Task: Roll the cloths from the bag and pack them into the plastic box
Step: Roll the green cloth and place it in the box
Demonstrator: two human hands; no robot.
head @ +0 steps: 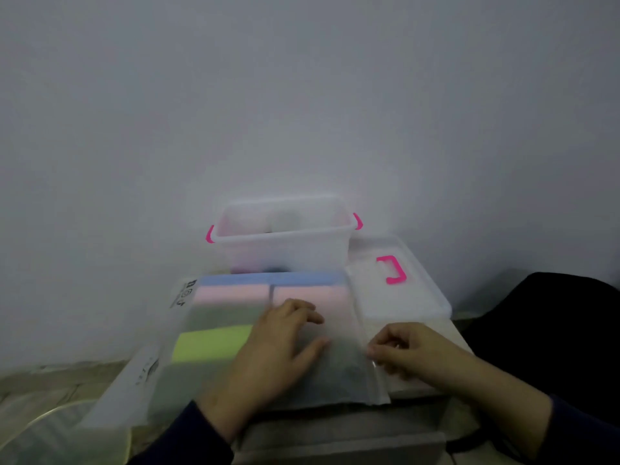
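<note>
A frosted plastic bag (pixel 339 380) lies flat in front of me. Folded cloths show through it: blue (pixel 268 279) at the far end, pink (pixel 231 293) below it, green (pixel 211 344) nearer me. My left hand (pixel 278 344) rests flat on the bag with its fingers spread. My right hand (pixel 406 350) pinches the bag's right edge between thumb and fingers. The clear plastic box (pixel 285 253) with pink latches stands behind the bag, and something pale lies blurred inside it.
The box's lid (pixel 412 297) with a pink handle lies flat to the right of the box. A dark object (pixel 553 330) sits at the far right. A second frosted bag (pixel 134 391) hangs off the left. A white wall rises close behind.
</note>
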